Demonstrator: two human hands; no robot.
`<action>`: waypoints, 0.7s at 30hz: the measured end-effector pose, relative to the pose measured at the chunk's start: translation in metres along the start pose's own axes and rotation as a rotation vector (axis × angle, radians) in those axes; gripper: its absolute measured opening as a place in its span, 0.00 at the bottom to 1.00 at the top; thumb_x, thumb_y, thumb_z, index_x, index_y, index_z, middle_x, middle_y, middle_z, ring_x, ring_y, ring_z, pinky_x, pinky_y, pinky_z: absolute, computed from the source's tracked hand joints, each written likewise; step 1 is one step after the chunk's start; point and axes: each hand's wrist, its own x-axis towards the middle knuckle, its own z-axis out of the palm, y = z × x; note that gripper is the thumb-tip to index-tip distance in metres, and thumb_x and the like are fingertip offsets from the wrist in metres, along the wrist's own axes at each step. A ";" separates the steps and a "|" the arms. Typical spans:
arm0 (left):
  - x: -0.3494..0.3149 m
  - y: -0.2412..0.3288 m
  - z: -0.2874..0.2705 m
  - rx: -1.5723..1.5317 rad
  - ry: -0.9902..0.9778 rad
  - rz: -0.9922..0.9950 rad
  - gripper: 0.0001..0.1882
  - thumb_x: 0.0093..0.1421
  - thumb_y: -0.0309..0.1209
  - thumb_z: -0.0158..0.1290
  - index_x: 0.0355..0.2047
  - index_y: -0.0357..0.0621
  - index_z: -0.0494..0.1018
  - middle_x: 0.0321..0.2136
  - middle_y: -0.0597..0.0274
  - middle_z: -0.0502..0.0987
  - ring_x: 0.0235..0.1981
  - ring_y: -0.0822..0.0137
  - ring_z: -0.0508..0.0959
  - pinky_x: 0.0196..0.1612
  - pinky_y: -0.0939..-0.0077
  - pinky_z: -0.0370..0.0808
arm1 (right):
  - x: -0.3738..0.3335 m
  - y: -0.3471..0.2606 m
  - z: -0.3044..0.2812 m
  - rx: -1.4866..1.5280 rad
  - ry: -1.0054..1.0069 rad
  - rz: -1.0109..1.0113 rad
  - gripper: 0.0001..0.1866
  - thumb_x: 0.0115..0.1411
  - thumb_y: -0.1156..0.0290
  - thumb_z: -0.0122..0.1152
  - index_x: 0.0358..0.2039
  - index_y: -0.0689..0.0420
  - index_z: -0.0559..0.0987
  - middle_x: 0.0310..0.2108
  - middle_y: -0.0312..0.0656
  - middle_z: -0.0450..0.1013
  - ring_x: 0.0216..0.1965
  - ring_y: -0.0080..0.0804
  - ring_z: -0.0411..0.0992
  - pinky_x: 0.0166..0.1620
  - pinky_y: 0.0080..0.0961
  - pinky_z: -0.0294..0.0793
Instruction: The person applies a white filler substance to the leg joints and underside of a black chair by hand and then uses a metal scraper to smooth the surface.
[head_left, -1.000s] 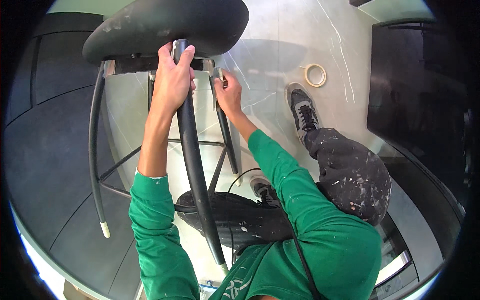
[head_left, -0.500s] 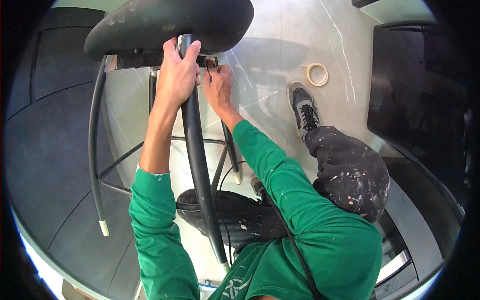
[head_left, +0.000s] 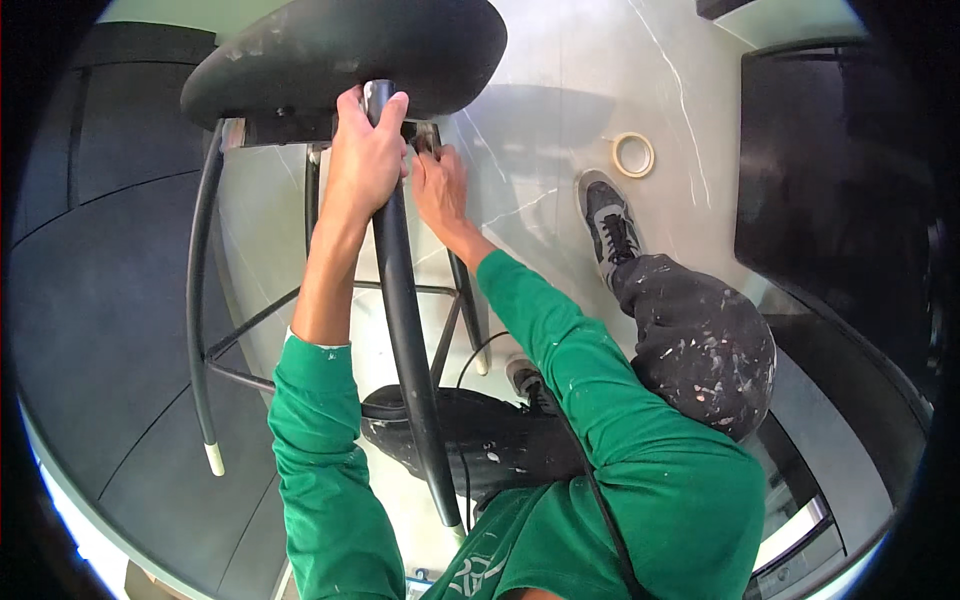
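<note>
At 12 o'clock, stool: lying tipped over.
Left grip: I see it wrapped around black leg.
Right grip: fingertips pinched at seat bracket, hold unclear.

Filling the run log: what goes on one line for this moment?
left hand: grips stool leg | right hand: at bracket under seat | tape roll: on floor

A room under renovation: marble floor, masking tape roll, paint-spattered trousers
</note>
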 end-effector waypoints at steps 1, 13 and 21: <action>0.002 -0.002 -0.002 0.006 0.007 0.010 0.36 0.70 0.47 0.55 0.66 0.34 0.58 0.21 0.64 0.72 0.18 0.73 0.73 0.20 0.75 0.71 | 0.006 0.000 0.000 0.011 -0.015 0.002 0.12 0.64 0.70 0.61 0.45 0.60 0.82 0.40 0.55 0.72 0.44 0.56 0.71 0.45 0.52 0.69; 0.000 0.000 -0.004 0.042 -0.010 0.038 0.35 0.69 0.46 0.55 0.63 0.28 0.59 0.22 0.59 0.75 0.19 0.68 0.77 0.24 0.71 0.75 | 0.017 -0.002 0.000 0.014 -0.087 0.068 0.11 0.64 0.70 0.61 0.45 0.60 0.82 0.39 0.56 0.71 0.44 0.56 0.71 0.46 0.52 0.70; 0.004 0.008 0.004 0.033 -0.007 0.042 0.35 0.69 0.46 0.55 0.63 0.28 0.60 0.23 0.58 0.76 0.20 0.66 0.78 0.26 0.70 0.77 | 0.028 0.012 -0.003 0.019 -0.013 0.010 0.11 0.64 0.67 0.64 0.42 0.61 0.82 0.38 0.55 0.71 0.43 0.56 0.71 0.44 0.52 0.70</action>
